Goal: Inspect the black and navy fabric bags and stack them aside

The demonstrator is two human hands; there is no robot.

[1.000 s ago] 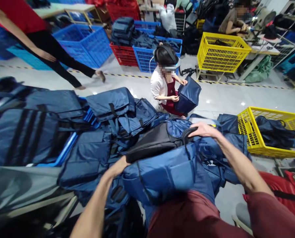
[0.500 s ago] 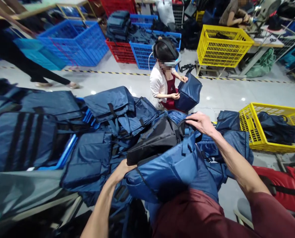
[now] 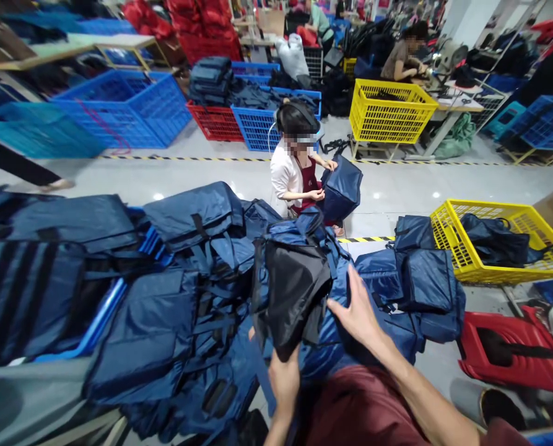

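Observation:
In front of me is a blue bag (image 3: 334, 337) with shiny fabric, its black inner side (image 3: 297, 279) facing up and forming a wedge. My left hand (image 3: 285, 375) is closed around the near end of the black part, low in front of my body. On the bag's right side, my right hand (image 3: 362, 313) has thumb and fingers spread apart. It lies against or very close to the blue cloth; which of the two I cannot tell. The fingertips of my left hand are partly hidden by the bag.
Blue bags (image 3: 141, 334) with straps are heaped to my left, and more bags (image 3: 425, 279) lie to the right. Beyond them a seated person (image 3: 295, 167) holds a dark blue bag (image 3: 343, 186). A yellow crate (image 3: 471, 266) and a red stool-like object (image 3: 513, 350) stand at the right.
The bag has turned so its black side faces up towards me. My left hand has moved right and down with it; my right hand has left the upper edge and opened lower down.

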